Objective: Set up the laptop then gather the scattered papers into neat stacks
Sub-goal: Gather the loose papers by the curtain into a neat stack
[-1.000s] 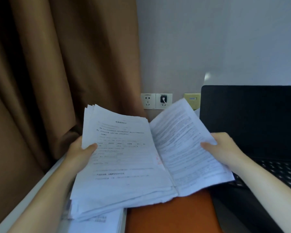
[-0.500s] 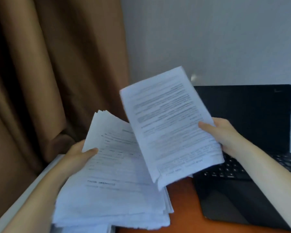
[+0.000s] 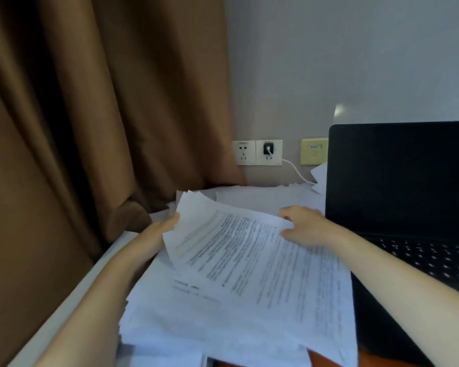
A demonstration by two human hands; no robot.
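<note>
Papers [image 3: 217, 321] fill the lower middle of the frame as one thick pile, and a top sheaf [image 3: 252, 258] lies skewed across it. The sheaf's long axis runs from upper left to lower right, while the pile beneath runs more nearly straight up the frame. The right hand [image 3: 306, 226] pinches the sheaf's far right corner with curled fingers. The left hand [image 3: 161, 234] grips the pile's far left edge, its fingers mostly hidden under the sheets. The sheaf thus lies between the two hands, below and left of the right one. Squaring it probably calls for the right hand to swing its corner round until the edges match, with the left hand anchoring. Loose sheets [image 3: 265, 198] lie beyond, nearer the right hand, beside the open laptop [image 3: 400, 181] at the right.
</note>
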